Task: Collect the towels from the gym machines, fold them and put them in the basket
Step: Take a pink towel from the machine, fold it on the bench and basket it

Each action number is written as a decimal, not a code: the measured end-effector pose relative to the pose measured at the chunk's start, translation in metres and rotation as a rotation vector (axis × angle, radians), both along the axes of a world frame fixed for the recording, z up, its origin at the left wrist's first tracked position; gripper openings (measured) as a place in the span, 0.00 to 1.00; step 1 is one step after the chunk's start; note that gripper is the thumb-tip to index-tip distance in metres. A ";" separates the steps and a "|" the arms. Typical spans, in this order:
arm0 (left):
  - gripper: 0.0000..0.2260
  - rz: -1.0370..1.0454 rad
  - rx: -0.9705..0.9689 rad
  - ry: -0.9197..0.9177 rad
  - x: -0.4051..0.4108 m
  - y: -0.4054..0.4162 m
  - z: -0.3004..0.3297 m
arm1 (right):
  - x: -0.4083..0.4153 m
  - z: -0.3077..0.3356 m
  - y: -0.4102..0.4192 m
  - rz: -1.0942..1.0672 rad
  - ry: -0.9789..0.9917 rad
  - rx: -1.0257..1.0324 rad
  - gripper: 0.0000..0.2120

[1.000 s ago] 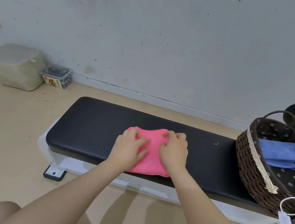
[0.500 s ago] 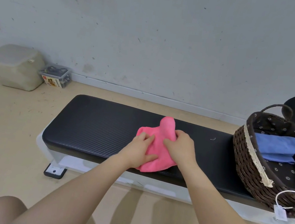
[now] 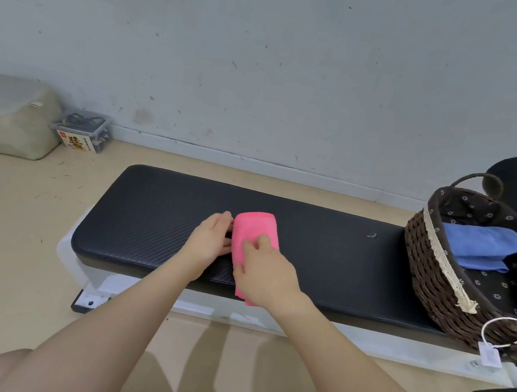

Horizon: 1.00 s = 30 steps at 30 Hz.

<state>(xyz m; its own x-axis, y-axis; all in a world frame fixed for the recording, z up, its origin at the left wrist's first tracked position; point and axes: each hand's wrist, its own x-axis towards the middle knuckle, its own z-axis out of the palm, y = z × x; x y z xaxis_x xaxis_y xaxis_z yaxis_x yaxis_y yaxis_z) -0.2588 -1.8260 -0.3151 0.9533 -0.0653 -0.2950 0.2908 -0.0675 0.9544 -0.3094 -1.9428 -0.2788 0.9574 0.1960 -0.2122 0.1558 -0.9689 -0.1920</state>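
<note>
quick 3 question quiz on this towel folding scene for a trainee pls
1. True or false: the pink towel lies inside the basket.
2. What colour is the towel already in the basket? A) blue B) green C) white
3. Which hand lies on top of the pink towel?

Key: 1. False, it lies on the black bench. 2. A, the blue towel. 3. The right hand; the left hand touches the towel's left edge.

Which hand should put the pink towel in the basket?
Probably the right hand: it already lies on the towel, and the basket is on its side. The left hand only touches the towel's far edge.
</note>
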 end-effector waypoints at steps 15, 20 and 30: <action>0.35 -0.460 0.581 -0.190 0.020 -0.007 -0.005 | -0.009 -0.028 -0.089 0.196 -0.110 0.195 0.31; 0.13 -0.409 0.269 -0.072 0.012 -0.009 0.005 | -0.003 -0.031 -0.103 -0.131 0.070 0.632 0.15; 0.17 -0.423 -0.422 0.052 -0.019 -0.050 0.049 | -0.002 0.022 -0.139 -0.563 0.193 1.834 0.12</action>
<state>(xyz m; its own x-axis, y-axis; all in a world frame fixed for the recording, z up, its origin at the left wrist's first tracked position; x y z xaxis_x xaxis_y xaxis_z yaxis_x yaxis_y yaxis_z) -0.2783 -1.8756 -0.2658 0.8037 -0.5580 -0.2065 0.3685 0.1943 0.9091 -0.3109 -2.0816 -0.2566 0.9728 -0.0073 -0.2314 -0.1993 0.4820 -0.8532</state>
